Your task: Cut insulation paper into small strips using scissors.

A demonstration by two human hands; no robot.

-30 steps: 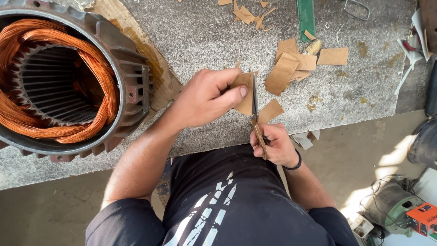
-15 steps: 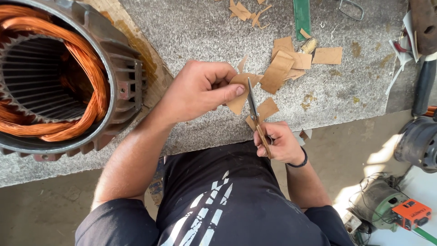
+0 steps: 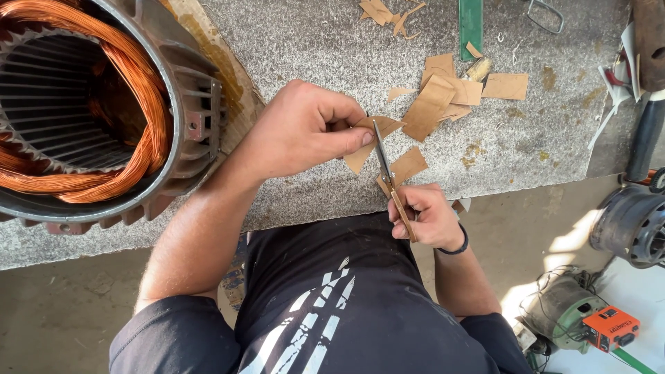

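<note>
Left hand (image 3: 305, 131) pinching brown paper piece (image 3: 370, 138)

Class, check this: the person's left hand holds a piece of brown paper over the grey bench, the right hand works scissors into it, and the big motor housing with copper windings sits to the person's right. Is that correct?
Not quite. In the head view the motor housing with its copper windings sits to the person's left, not right. The rest stands: the left hand holds the brown paper over the grey bench, and the right hand works the scissors into it.
</note>
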